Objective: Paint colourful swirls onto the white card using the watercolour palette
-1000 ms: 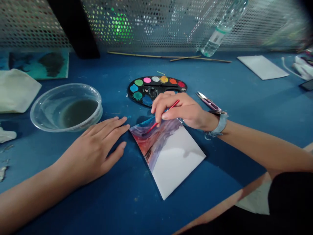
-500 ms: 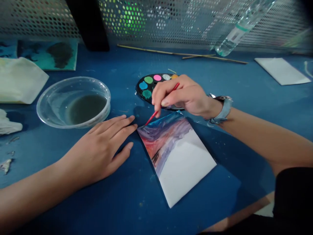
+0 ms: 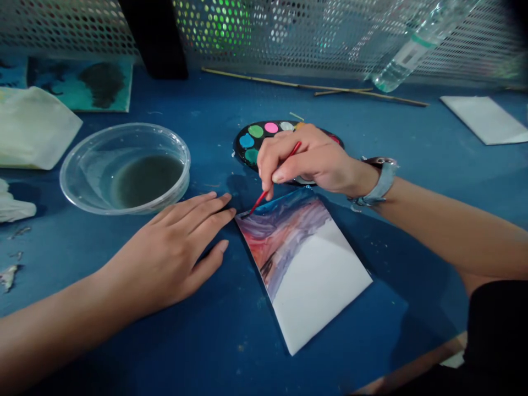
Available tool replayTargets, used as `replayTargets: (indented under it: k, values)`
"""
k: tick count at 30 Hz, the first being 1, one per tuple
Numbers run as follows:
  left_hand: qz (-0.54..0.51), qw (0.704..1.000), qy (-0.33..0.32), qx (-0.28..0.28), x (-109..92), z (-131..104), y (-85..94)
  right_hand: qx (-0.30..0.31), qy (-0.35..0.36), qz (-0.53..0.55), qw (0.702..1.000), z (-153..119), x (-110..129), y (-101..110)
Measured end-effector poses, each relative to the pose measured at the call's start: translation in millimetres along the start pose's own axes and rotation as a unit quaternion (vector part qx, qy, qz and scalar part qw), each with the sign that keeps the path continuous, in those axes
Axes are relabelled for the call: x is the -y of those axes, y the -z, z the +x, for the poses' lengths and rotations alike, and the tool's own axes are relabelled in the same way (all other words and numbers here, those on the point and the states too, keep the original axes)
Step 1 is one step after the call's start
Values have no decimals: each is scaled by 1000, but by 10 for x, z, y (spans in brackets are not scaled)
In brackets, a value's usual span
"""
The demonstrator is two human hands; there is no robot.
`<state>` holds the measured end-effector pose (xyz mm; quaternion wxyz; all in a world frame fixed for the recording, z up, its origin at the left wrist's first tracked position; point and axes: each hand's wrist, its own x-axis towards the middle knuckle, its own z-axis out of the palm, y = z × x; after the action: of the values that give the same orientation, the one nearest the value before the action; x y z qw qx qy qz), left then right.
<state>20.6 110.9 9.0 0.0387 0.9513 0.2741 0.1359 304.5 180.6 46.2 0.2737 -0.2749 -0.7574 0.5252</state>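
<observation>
My right hand (image 3: 303,157) pinches a red paintbrush (image 3: 258,200), its tip on the upper left corner of a small white canvas (image 3: 325,283). Blue, purple and red paint covers the upper left part of that canvas; the rest is white. My left hand (image 3: 181,247) lies flat on the table with fingers spread, its fingertips at the canvas's upper left corner. Behind my right hand, and partly hidden by it, lies a black paint palette (image 3: 247,142) with round colour pans. A clear plastic bowl (image 3: 124,170) of murky grey water stands beyond my left hand.
A metal mesh panel (image 3: 289,38) with a black post (image 3: 159,44) lines the back. Thin sticks (image 3: 289,83) and a plastic bottle (image 3: 406,60) lie near it. A blank white panel (image 3: 487,118) is at right, a teal painting (image 3: 82,85) and crumpled tissue (image 3: 14,203) at left.
The brush tip has shifted slightly down along the canvas's upper left corner. The whole view has moved a little, so things appear slightly to the right. My left hand stays flat.
</observation>
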Motion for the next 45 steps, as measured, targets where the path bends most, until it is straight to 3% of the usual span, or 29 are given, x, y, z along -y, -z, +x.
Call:
replayTargets:
  k: [7,13,19,25,31,34,41,45]
  values:
    - [2,1000,-5,-2,4,14,-11,-51,-1,-5,999,-46,-27,32]
    - [6,1000,-6,1,-2,9,4,12,-10,-65,998,-18,-16,58]
    - [12,1000,-5,-3,-12,13,6,-59,29,-21,998,-78,-40,150]
    - [14,1000,-1,8,-1,-1,-5,1,3,-56,998,-46,25,63]
    - [16,1000,-5,6,-1,13,5,-126,39,-94,987,-290,52,307]
    - [13,1000,-3,6,2,18,4,-169,69,-82,980,-408,96,327]
    - [14,1000,-4,10,10,19,4,-140,11,-134,981,-469,142,173]
    - [8,1000,0,16,11,19,5,-183,27,-215,959,-531,152,251]
